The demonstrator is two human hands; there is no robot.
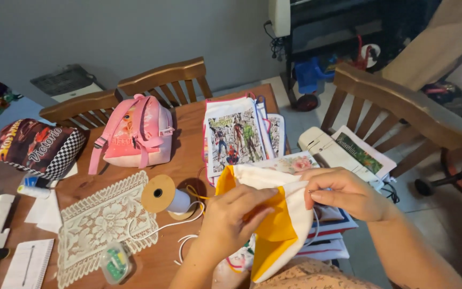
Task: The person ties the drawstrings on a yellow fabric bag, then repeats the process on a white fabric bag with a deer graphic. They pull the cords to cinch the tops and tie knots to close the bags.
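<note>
The left hand (pixel 230 217) is pinching the yellow and white bag (pixel 274 225), fingers curled over its front. The right hand (pixel 343 194) is gripping the bag's top edge. The bag is sitting between both hands, near a spool (pixel 162 196).

A wooden table (pixel 188 115) fills the middle, with two wooden chairs (pixel 161 80) pushed in at eleven o'clock and a third slat-backed chair (pixel 402 107) at three o'clock. A plain grey wall (pixel 108 32) runs behind. Pale tiled floor (pixel 308 123) shows at one o'clock, below a dark shelf unit (pixel 338 32).
</note>
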